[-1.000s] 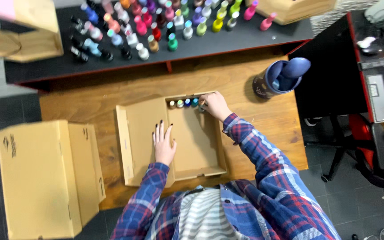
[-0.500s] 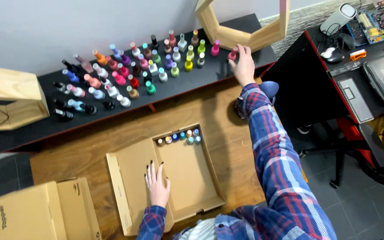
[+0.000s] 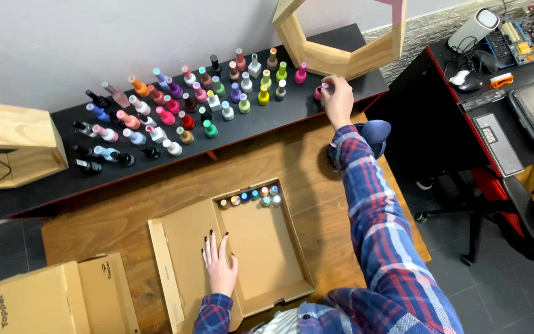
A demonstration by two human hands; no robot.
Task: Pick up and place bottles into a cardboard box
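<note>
My right hand (image 3: pixel 337 99) reaches far out to the black shelf (image 3: pixel 50 185) and closes on a pink nail polish bottle (image 3: pixel 319 93) at the right end of the rows. My left hand (image 3: pixel 219 264) lies flat, fingers apart, on the left wall of an open shallow cardboard box (image 3: pixel 261 247) on the wooden table (image 3: pixel 125 210). Several small bottles (image 3: pixel 251 196) stand in a row along the box's far edge. Many coloured nail polish bottles (image 3: pixel 186 111) stand on the shelf.
A closed cardboard box (image 3: pixel 50 300) sits at the front left. A wooden hexagon frame (image 3: pixel 341 55) stands at the back right, wooden blocks (image 3: pixel 10 145) at the left. A blue object (image 3: pixel 375 133) sits by my right forearm. A dark desk with electronics (image 3: pixel 514 105) lies to the right.
My right hand went from the bottle row in the box up to the shelf's right end and closed on the pink bottle. My left hand stayed on the box. The view shifted.
</note>
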